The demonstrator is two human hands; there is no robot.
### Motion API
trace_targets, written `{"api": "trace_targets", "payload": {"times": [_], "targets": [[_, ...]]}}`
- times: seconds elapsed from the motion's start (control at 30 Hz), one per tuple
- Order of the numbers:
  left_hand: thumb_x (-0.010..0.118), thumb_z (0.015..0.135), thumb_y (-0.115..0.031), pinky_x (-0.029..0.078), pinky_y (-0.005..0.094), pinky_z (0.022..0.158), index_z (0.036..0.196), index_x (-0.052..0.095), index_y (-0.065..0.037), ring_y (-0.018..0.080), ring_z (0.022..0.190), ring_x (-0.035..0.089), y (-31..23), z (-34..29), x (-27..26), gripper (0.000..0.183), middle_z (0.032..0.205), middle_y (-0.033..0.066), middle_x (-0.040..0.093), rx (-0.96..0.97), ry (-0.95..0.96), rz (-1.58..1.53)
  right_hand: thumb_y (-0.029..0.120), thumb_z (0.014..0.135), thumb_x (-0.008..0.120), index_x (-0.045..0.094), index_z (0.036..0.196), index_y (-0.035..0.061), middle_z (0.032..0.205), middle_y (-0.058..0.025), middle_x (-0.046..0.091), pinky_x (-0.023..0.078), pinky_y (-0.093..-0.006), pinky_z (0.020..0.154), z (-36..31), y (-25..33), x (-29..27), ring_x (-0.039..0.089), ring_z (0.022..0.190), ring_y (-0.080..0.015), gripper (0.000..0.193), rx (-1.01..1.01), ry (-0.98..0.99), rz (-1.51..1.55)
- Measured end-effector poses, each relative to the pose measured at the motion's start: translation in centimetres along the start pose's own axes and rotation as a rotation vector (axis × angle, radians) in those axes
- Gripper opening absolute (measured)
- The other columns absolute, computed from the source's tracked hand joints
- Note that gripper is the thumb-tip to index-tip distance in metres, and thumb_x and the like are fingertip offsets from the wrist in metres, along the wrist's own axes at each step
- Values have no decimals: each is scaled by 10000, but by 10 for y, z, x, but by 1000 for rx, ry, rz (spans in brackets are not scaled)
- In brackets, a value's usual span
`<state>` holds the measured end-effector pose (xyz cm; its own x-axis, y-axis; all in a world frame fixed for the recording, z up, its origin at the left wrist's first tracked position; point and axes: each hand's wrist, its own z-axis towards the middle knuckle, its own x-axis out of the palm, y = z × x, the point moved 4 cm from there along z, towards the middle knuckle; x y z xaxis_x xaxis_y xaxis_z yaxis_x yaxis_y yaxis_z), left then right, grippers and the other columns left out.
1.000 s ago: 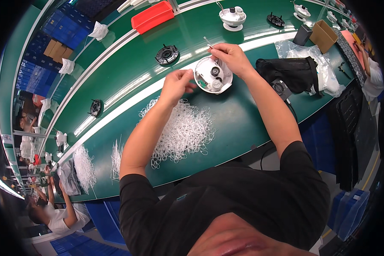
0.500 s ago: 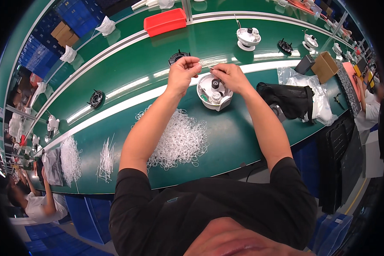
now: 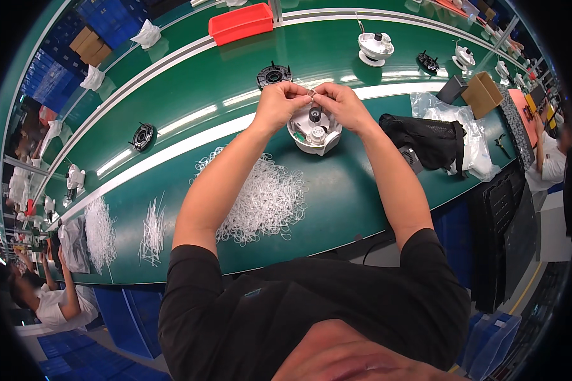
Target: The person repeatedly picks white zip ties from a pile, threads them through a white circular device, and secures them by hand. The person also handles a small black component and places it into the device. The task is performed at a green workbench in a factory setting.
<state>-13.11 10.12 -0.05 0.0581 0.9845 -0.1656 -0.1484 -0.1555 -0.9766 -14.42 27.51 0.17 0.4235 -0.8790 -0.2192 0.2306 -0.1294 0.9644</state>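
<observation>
My left hand and my right hand meet fingertip to fingertip over the back of a round white housing. Both are closed in a pinch, with a small, thin, pale strand between the fingertips; its exact kind is too small to tell. The open housing stands on the green bench and shows a black knob-like part, a round white part and a bit of green inside. My fingers partly cover its rear rim. Below my left forearm lies a heap of looped white cable ties.
Behind my hands, a black round part lies on the bench's far strip, beside another white housing. A red bin stands farther back. Straight white ties lie left; a black mesh bag and brown carton sit right.
My two hands have come together, their fingertips now meeting above the housing where a gap stood before. The view has shifted slightly, uncovering more of the black round part behind.
</observation>
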Motion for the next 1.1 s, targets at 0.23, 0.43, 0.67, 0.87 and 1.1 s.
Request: {"api": "trace_targets", "payload": {"times": [0.23,0.43,0.67,0.87,1.1], "targets": [[753,863,-100,504,237,597,901,718,-4,65,671,611,-8,-8,6,109,793,41,705,10,43,241,136,970,620,672,1089,0,888,-23,675,495,-247,707,-2,-2,1,603,795,-83,188,7,5,31],[714,828,-66,531,329,710,913,721,-21,204,769,675,-10,-11,12,97,874,101,698,290,37,589,159,961,636,708,1019,-3,915,-14,690,479,-233,764,4,-11,-4,601,860,-82,187,-17,-185,165],[623,811,-35,498,452,772,893,707,-47,340,893,638,-13,-12,21,118,875,134,649,375,12,886,164,1007,531,647,1003,32,842,-5,640,438,-258,680,4,-40,-17,500,698,-91,176,163,-206,451],[649,809,-53,499,454,765,868,692,-33,355,865,640,-5,-10,16,76,874,146,656,345,-17,817,198,915,633,651,992,28,741,-51,585,467,-313,655,-7,-11,-9,557,679,-154,188,-82,-57,-341],[675,817,-74,502,451,744,865,679,-28,353,843,643,-6,-13,17,67,877,148,653,390,-68,794,204,847,679,672,987,82,849,-125,637,494,-433,737,-3,-2,-5,645,849,-321,186,-196,13,-698]]}}
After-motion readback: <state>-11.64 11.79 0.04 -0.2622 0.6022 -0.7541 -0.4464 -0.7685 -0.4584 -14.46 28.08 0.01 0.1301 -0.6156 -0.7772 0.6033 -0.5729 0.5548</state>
